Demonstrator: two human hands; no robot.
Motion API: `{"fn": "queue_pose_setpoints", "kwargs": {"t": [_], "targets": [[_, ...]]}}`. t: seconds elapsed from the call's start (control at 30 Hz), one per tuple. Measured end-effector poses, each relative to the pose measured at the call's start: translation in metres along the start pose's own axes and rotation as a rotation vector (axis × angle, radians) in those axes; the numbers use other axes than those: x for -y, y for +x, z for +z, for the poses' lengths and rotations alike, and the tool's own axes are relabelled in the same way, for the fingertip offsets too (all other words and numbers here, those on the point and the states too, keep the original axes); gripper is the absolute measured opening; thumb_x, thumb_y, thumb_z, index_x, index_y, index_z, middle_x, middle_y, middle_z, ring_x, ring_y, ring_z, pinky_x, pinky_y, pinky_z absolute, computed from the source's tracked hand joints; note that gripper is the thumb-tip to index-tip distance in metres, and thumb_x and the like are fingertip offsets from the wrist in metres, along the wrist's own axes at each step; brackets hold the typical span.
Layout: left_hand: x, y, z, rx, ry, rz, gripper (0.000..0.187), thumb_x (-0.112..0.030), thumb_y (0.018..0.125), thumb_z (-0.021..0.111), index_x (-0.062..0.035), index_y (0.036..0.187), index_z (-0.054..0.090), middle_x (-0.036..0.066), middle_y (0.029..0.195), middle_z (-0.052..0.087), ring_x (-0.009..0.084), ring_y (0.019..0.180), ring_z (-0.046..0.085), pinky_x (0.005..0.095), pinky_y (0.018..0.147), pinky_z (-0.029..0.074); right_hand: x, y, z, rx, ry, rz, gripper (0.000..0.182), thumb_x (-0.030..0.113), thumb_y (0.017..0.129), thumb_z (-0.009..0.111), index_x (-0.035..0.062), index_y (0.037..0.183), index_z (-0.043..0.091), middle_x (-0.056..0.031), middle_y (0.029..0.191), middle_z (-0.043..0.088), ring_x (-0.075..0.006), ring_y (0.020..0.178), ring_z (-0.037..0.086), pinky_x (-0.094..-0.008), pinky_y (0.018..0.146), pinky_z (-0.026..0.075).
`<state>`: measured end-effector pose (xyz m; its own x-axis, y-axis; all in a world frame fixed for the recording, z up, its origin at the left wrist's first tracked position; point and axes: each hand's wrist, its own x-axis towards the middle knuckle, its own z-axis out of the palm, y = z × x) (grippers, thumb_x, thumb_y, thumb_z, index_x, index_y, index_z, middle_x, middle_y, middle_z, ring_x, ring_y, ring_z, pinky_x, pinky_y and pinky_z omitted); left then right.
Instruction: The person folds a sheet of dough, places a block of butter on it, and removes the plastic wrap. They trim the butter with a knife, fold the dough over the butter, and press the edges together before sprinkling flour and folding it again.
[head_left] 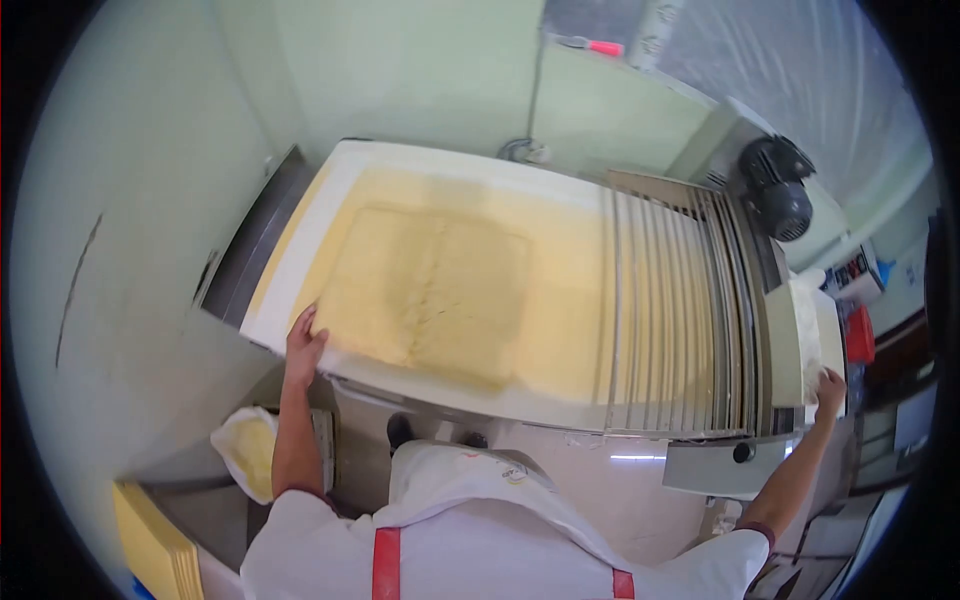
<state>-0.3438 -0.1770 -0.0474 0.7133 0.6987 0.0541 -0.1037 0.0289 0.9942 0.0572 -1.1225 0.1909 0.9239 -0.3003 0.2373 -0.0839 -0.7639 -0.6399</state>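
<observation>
A folded sheet of pale yellow dough [470, 300] lies on the white belt of a dough sheeter [400, 155], with small cracks near its middle. My left hand [306, 340] is at the dough's near left corner, thumb and fingers apart, fingertips right at its edge. Far to the right, my right hand [828, 393] reaches over a pale tray [832, 335] at the machine's end. Its fingers are bent together beside white powder [812, 378]; what they hold, if anything, I cannot make out.
A metal bar guard [655, 310] covers the belt's right part. Behind it sits a black motor [777, 187]. Below left are a lined container with yellow contents [257, 450] and stacked yellow sheets [160, 540]. A red-handled tool [605, 47] rests on the ledge.
</observation>
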Motion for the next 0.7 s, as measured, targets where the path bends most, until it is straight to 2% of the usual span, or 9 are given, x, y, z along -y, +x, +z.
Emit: {"fn": "queue_pose_setpoints", "kwargs": {"t": [0.1, 0.17, 0.23, 0.27, 0.3, 0.37, 0.5, 0.57, 0.7], "targets": [[0.001, -0.003, 0.003, -0.085, -0.031, -0.004, 0.062, 0.002, 0.083, 0.065, 0.0047, 0.139, 0.037, 0.011, 0.132, 0.053, 0.0174, 0.12, 0.05, 0.0286, 0.1, 0.039, -0.12, 0.066, -0.049, 0.0, 1.125, 0.181, 0.028, 0.017, 0.099, 0.048, -0.0012, 0.118, 0.056, -0.0081, 0.111, 0.064, -0.0201, 0.098, 0.062, -0.0293, 0.081, 0.053], [0.002, -0.005, 0.004, -0.12, -0.014, 0.004, 0.064, 0.0, 0.083, 0.067, 0.0051, 0.139, 0.037, 0.012, 0.13, 0.054, 0.0173, 0.119, 0.051, 0.0283, 0.1, 0.04, -0.112, 0.055, -0.086, 0.744, 1.389, -0.389, 0.033, 0.027, 0.1, 0.042, 0.0007, 0.117, 0.054, -0.0099, 0.119, 0.06, -0.0255, 0.109, 0.058, -0.0359, 0.093, 0.049], [0.005, -0.002, 0.002, -0.126, -0.019, 0.021, 0.064, -0.002, 0.083, 0.069, 0.0048, 0.138, 0.037, 0.012, 0.129, 0.054, 0.0172, 0.119, 0.051, 0.0288, 0.1, 0.04, 0.061, -0.073, -0.063, -0.761, 1.304, 0.233, 0.041, 0.033, 0.1, 0.038, 0.0007, 0.122, 0.049, -0.0124, 0.129, 0.053, -0.0295, 0.122, 0.048, -0.0432, 0.1, 0.044], [0.012, -0.001, 0.004, -0.134, -0.035, 0.03, 0.064, -0.003, 0.083, 0.069, 0.0046, 0.138, 0.037, 0.012, 0.128, 0.054, 0.0172, 0.119, 0.051, 0.0291, 0.1, 0.039, -0.038, -0.055, -0.086, -0.733, 0.783, 0.014, 0.045, 0.035, 0.097, 0.041, 0.0015, 0.128, 0.044, -0.0149, 0.137, 0.045, -0.0307, 0.131, 0.038, -0.0479, 0.103, 0.04], [0.023, 0.002, -0.001, -0.144, -0.021, 0.043, 0.065, -0.005, 0.083, 0.07, 0.0053, 0.138, 0.037, 0.012, 0.126, 0.055, 0.0177, 0.118, 0.051, 0.0296, 0.101, 0.039, -0.005, -0.092, -0.052, -0.92, 0.737, -0.027, 0.043, 0.033, 0.097, 0.042, 0.0019, 0.127, 0.045, -0.0134, 0.131, 0.046, -0.0286, 0.125, 0.039, -0.0456, 0.099, 0.04], [0.019, 0.004, 0.003, -0.126, -0.038, 0.05, 0.063, -0.004, 0.084, 0.069, 0.0058, 0.137, 0.037, 0.012, 0.126, 0.055, 0.0178, 0.118, 0.051, 0.0297, 0.101, 0.039, 0.104, -0.179, 0.078, -0.758, 0.672, -0.084, 0.039, 0.029, 0.096, 0.043, 0.0026, 0.125, 0.048, -0.0104, 0.119, 0.046, -0.0244, 0.112, 0.041, -0.041, 0.09, 0.041], [0.009, 0.001, 0.001, -0.097, -0.061, 0.02, 0.057, -0.001, 0.085, 0.065, 0.0066, 0.134, 0.039, 0.012, 0.125, 0.056, 0.018, 0.117, 0.051, 0.0296, 0.102, 0.039, 0.247, -0.361, 0.332, 0.256, 0.487, -0.133, 0.033, 0.021, 0.094, 0.047, 0.0039, 0.121, 0.053, -0.0043, 0.096, 0.048, -0.016, 0.087, 0.045, -0.0318, 0.073, 0.043], [0.016, 0.001, -0.003, -0.093, -0.117, -0.004, 0.056, -0.002, 0.084, 0.068, 0.0057, 0.133, 0.041, 0.012, 0.125, 0.055, 0.0181, 0.118, 0.051, 0.0298, 0.102, 0.038, 0.292, -0.412, 0.364, 0.547, 0.5, -0.054, 0.03, 0.017, 0.093, 0.048, 0.0046, 0.119, 0.055, -0.0013, 0.084, 0.048, -0.0118, 0.074, 0.047, -0.0272, 0.064, 0.044], [0.027, 0.004, -0.005, -0.139, -0.107, 0.012, 0.061, -0.004, 0.079, 0.075, 0.0038, 0.131, 0.045, 0.012, 0.126, 0.054, 0.0192, 0.119, 0.05, 0.0312, 0.104, 0.037, 0.259, -0.316, 0.285, 0.11, 0.812, 0.174, 0.028, 0.013, 0.094, 0.047, 0.0043, 0.119, 0.057, 0.0066, 0.067, 0.041, -0.0036, 0.057, 0.04, -0.0202, 0.048, 0.033]]}}
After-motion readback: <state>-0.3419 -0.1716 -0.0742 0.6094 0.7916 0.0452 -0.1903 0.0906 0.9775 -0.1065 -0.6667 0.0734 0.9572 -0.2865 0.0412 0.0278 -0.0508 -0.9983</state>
